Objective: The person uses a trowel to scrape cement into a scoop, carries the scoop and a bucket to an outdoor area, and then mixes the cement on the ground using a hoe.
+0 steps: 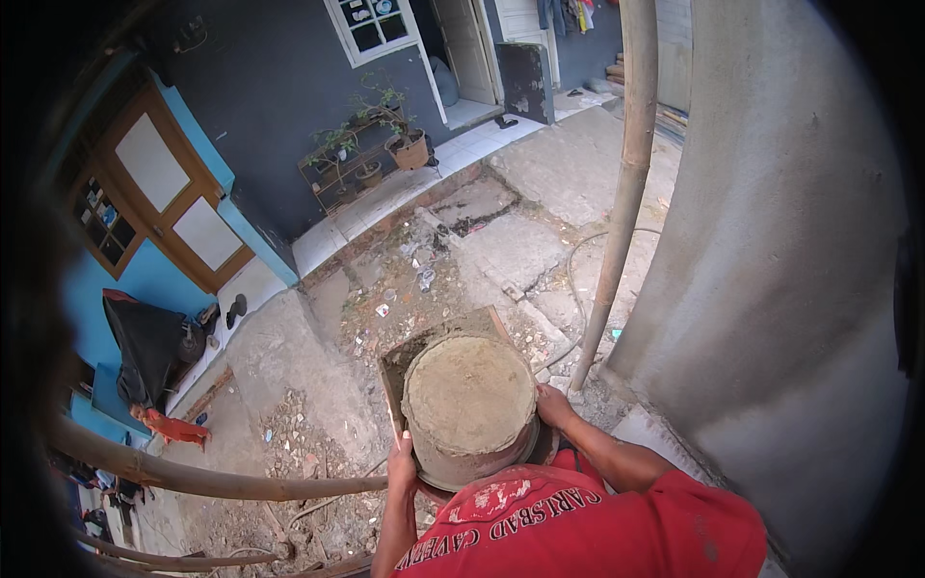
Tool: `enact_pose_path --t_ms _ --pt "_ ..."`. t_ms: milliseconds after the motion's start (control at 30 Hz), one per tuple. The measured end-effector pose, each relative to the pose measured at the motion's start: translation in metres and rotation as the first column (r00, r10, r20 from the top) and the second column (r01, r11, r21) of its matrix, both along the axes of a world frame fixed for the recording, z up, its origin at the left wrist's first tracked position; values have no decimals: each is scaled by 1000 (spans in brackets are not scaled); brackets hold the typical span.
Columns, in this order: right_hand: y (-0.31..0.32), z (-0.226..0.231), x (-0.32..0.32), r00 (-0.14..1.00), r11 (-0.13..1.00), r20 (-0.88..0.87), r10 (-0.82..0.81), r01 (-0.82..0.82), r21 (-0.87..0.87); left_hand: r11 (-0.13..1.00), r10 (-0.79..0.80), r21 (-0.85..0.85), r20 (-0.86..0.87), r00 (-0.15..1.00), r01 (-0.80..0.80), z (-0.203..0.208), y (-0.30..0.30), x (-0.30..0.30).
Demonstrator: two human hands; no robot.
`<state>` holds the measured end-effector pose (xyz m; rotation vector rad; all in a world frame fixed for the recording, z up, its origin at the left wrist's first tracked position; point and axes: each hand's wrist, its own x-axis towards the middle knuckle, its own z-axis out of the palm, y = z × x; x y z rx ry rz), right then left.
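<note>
A round bucket [445,468] filled to the brim with grey-brown mortar [469,393] is right in front of my red shirt. My left hand [403,462] grips its left side near the rim, thumb up, with most of the fingers hidden. On the opposite side, my right hand [553,407] is closed at the rim. Just beyond the bucket shows a mortar-stained wooden box [393,371], its raised edges partly hidden by the bucket. Whether the bucket rests on anything cannot be seen.
An upright bamboo pole [631,164] stands beside a grey plastered wall [761,222] at right. Another bamboo pole [212,479] crosses at lower left. Below lies rubble-strewn ground [289,433] with a hose [575,279]. Potted plants [409,151] and a person in red [178,427] are farther off.
</note>
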<state>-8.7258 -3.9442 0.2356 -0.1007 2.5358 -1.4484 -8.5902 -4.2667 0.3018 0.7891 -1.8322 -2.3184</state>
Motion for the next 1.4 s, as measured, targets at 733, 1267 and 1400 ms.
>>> enact_pose_path --t_ms 733,1267,1400 --pt "54 -86 -481 875 850 21 -483 475 -230 827 -488 -284 69 870 486 -26 31 -652" --pt "211 -103 -765 303 312 -88 -949 944 -105 316 -943 -162 54 328 935 -21 299 -1162" --pt "252 -84 -798 154 141 75 -985 977 -158 163 -977 -184 103 184 969 -17 377 -1237"
